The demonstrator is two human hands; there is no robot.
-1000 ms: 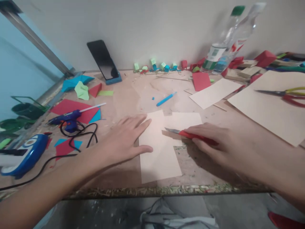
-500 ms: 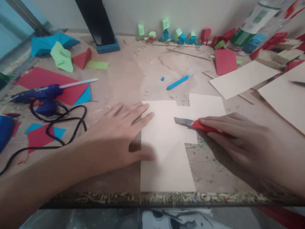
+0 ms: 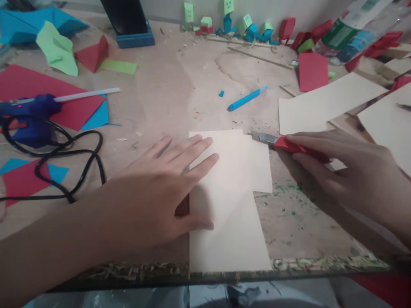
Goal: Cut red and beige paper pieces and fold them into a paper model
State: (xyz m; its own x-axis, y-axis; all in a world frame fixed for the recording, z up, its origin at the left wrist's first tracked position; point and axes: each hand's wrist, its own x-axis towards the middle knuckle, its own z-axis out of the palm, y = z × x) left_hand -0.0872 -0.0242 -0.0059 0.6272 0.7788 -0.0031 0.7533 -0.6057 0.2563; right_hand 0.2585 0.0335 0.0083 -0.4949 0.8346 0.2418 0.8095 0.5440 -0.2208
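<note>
A cream sheet of card [image 3: 231,222] lies near the table's front edge, with a tab sticking out on its right side. My left hand [image 3: 167,188] rests flat on the sheet's left part, fingers spread. In my right hand [image 3: 346,167] is a red-handled utility knife [image 3: 297,149]. Its blade points left, at the upper right corner of the tab; whether the tip touches the card I cannot tell. Another cream card piece [image 3: 321,107] lies just beyond my right hand, partly hidden by it.
A blue glue gun [image 3: 35,111] with a black cord lies left on red and blue paper. Beyond the card is a blue pen [image 3: 245,100]. Small paper figures [image 3: 227,21] stand at the back, a plastic bottle [image 3: 346,32] at back right, a dark stand [image 3: 135,38] at back left.
The right-hand piece of card has come away from the sheet and lies farther right and back. The knife in my right hand has moved up and right. My left hand stays on the sheet.
</note>
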